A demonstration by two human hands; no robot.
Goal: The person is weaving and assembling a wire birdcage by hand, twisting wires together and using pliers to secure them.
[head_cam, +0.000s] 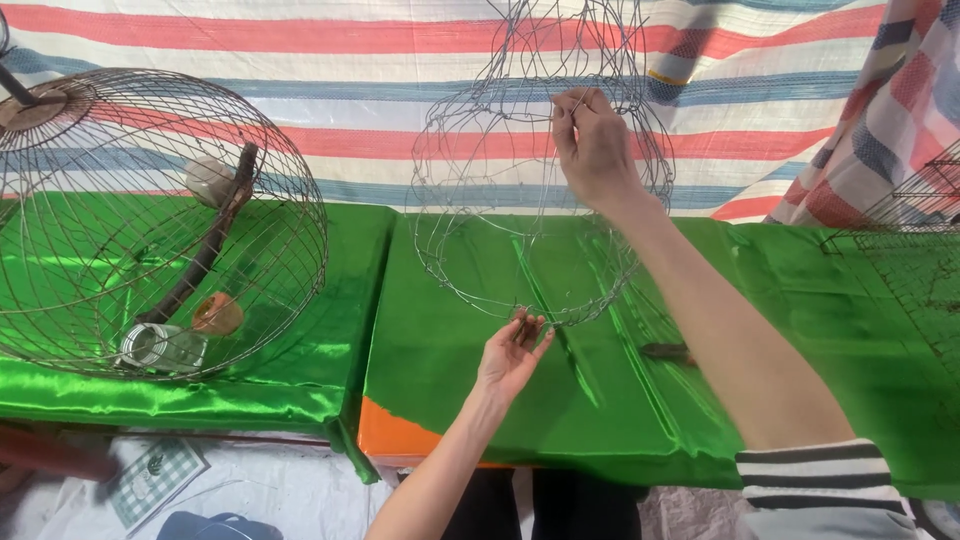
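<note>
Left hand (512,350) low, fingertips pinching bottom ring of unfinished thin grey wire-mesh cage frame (480,190). Frame held tilted above shiny green satin table cover (440,370), lower rim near cloth. Right hand (592,150) raised, fingers pinched on upper wires. Small dark tool (665,351) lying on cloth, right of frame. Far left: rusty round wire cage (290,230) with wooden perch (205,250). Behind: striped red-blue-white tarp (380,100).

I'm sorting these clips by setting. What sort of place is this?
Probably a makeshift craft stall or workshop for wire cages. Both hands, left hand and right hand, work an unfinished wire frame over a green satin-covered table, beside a finished round cage, with striped tarpaulin behind.
</note>
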